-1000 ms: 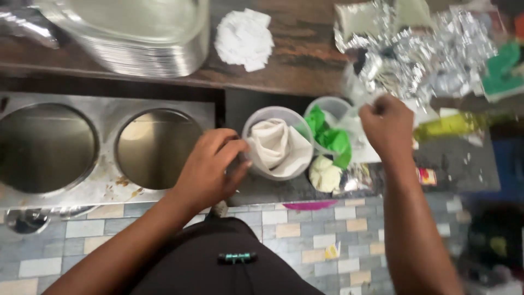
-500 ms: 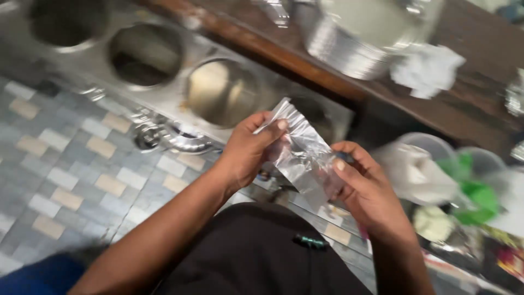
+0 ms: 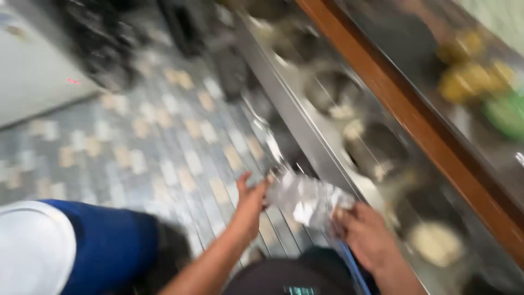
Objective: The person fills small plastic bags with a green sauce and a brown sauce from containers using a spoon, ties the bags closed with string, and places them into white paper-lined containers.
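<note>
A person stands at a long steel serving counter (image 3: pixel 305 131), seen from above in a blurred view. Both hands hold a crumpled sheet of silver foil (image 3: pixel 307 201), which hangs in the air between them, over the counter's near edge. The left hand (image 3: pixel 252 203) has its fingers (image 3: pixel 244 180) spread fairly wide, only the tips touching the foil's left edge, as if steadying it flat. The right hand (image 3: pixel 367 236) has its fingers curled narrow around the foil's right side, taking most of the hold, so the sheet stays stretched between the two.

Just beyond the right fingers, round wells are sunk into the counter. The nearest one (image 3: pixel 436 243) holds something pale and creamy; the blur hides what it is. Further wells (image 3: pixel 327 90) look dark, with light smears. A brown wooden ledge (image 3: pixel 415 117) runs behind them. Left of the left fingers lies patterned tile floor (image 3: pixel 164 142) and a blue and white shape (image 3: pixel 65 246).
</note>
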